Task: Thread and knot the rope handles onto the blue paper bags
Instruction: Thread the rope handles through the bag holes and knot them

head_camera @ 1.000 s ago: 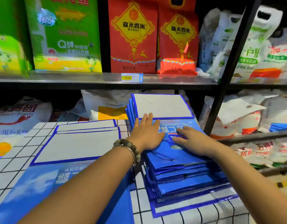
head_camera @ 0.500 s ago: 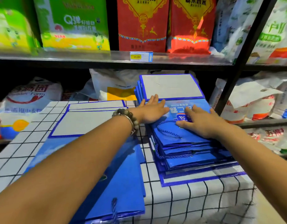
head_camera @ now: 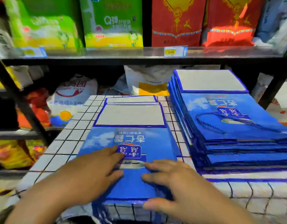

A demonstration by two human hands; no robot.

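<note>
Both hands, left hand [head_camera: 91, 173] and right hand [head_camera: 175, 183], lay spread flat on the bag [head_camera: 136, 138] at six o'clock (nothing pinched), likely readying it for threading.

- Paper bag [head_camera: 136, 143] under our left hand [head_camera: 84, 178]: deep blue, white cloud print, white lettering, red-edged emblem, grey-white base panel.
- Tablecloth [head_camera: 61, 151] beyond our left hand: white, thin black grid.
- Bag stack [head_camera: 236, 126] beyond our right hand [head_camera: 176, 188]: blue throughout, dark blue twisted rope handle [head_camera: 209, 123] on top.
</note>
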